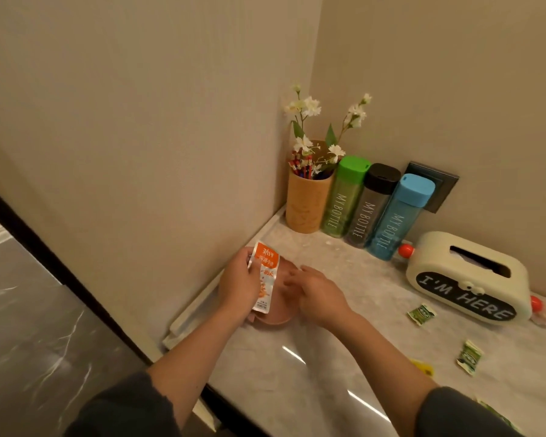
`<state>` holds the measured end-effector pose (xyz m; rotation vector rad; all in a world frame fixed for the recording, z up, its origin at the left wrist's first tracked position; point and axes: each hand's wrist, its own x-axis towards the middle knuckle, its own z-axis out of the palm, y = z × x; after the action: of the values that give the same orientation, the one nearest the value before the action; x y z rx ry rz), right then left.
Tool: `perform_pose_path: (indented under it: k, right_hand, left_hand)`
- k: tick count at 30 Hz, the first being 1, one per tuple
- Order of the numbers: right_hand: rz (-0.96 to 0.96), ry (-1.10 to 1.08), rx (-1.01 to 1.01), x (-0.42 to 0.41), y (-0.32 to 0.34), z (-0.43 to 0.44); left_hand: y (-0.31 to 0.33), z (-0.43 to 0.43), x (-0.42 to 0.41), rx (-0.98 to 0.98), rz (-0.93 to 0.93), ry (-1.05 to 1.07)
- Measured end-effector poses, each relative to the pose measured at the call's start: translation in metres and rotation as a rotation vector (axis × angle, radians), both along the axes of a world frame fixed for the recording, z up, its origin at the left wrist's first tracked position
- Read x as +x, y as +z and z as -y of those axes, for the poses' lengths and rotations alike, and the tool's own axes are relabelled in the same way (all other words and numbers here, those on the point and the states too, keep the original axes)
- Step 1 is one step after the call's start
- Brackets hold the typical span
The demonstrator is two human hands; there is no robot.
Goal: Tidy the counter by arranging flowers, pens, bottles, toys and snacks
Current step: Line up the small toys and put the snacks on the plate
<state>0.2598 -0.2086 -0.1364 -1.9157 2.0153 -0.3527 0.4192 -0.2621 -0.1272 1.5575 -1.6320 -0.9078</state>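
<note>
Sorting snacks, by the look of it. Pinching an orange packet (264, 279) in the left hand (238, 283), upright over a pink dish (278, 320) against the left wall. Hovering the right hand (319, 294) just beside, fingers loose, holding nothing. Next, probably: lay the packet flat in the dish, then reach right for the strays. Counting rightward: one cup (306, 205) with pens (303, 167) and flowers (309, 108); three bottles (372, 209) touching in a row; one tissue box (467, 272); two green packets (421, 313) (469, 356) and one yellow packet (423, 369) loose on the counter (344, 357).

Wears dark grey, soft matte fabric: left sleeve (123, 408) and right sleeve (464, 414) bunched near elbows, bare below.
</note>
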Motion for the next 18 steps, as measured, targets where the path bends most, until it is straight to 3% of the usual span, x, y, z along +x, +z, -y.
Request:
perform_pose_path:
  k: [4,9,18]
  right_hand:
    - [-0.111,0.132,0.033,-0.003,0.002,0.001]
    - [-0.226,0.130,-0.045,-0.006,0.004,-0.009]
    - [-0.230,-0.116,-0.054,-0.011,0.009,-0.044]
  left_hand:
    - [-0.009,0.007,-0.001,0.038,0.118,-0.141]
    - [-0.021,0.006,-0.004,-0.085,0.372,-0.249]
    - [-0.022,-0.019,-0.025,-0.247,0.315,-0.406]
